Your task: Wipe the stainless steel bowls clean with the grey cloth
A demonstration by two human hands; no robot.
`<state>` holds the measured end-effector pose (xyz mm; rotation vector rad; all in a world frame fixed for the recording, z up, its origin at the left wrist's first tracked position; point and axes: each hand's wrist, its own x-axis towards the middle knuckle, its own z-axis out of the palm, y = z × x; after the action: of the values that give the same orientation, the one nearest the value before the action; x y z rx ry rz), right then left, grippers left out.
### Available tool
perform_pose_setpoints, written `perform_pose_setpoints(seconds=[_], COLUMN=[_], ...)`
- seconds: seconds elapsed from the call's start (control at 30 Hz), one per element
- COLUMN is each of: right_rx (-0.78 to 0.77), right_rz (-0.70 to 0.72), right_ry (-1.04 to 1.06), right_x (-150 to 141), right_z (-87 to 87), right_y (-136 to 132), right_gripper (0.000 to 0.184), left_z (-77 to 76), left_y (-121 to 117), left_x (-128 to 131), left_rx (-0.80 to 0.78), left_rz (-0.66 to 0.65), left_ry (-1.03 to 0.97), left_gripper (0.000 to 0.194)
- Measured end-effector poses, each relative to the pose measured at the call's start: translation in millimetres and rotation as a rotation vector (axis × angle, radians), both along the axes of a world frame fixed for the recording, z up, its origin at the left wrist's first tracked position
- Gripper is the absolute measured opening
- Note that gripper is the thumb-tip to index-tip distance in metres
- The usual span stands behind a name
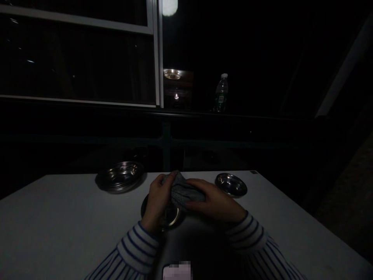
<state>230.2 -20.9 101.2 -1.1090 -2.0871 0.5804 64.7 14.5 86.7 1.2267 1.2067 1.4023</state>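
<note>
Head view, dimly lit: at the left of the frame, a stack of shiny metal dishes (119, 182) sits on the white counter (72, 225). Just below the frame's centre, my left hand (158, 198) grips a cloth (183, 192) above a round metal dish (175, 220), partly hidden; whether cloth and dish touch, I cannot tell. To work the cloth well, I judge I should keep it bunched firmly between both hands, loose folds gathered in, wrists clear of the dish's rim. The cloth looks soft, grey and crumpled, with a speckled patch at its lower left. My right hand (217, 200) clasps its right end. Farther right, a shallow metal bowl (231, 184) rests on the counter.
</note>
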Motion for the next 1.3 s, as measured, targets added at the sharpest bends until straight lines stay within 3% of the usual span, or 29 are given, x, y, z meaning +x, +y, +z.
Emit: perform_pose_setpoints(seconds=[0.2,0.3,0.37,0.53,0.77,0.93,1.03,1.13,1.3], right_rx=[0.033,0.015,0.034,0.048,0.048,0.069,0.085,0.001,-0.063], right_rz=[-0.081,-0.095,-0.177,-0.31,-0.326,-0.376,-0.406,-0.354,-0.16], right_ry=[0.067,0.151,0.205,0.318,0.393,0.404,0.374,0.412,0.437], right_x=[-6,4,12,22,18,18,15,9,3], right_z=[-1.4,0.6,3.2,10.9,13.9,13.8,14.2,14.0,13.0], right_y=[4,7,8,6,3,4,4,2,-2], right_gripper=[0.023,0.023,0.024,0.026,0.026,0.025,0.024,0.028,0.036], left_z=[4.8,7.8,9.5,11.0,10.3,14.8,16.1,11.8,4.4], left_y=[-9,-7,-4,0,-7,-20,-30,-34,-29], left_x=[2,-3,-8,-16,-12,-8,-2,6,11], left_rx=[0.029,0.032,0.03,0.039,0.289,0.591,0.595,0.492,0.401], left_rz=[-0.17,-0.116,-0.088,-0.193,-0.053,0.135,-0.035,-0.291,-0.285], left_ry=[-0.067,-0.026,0.008,0.083,0.425,0.572,0.59,0.578,0.505], left_gripper=[0.035,0.035,0.035,0.035,0.043,0.022,0.024,0.049,0.057])
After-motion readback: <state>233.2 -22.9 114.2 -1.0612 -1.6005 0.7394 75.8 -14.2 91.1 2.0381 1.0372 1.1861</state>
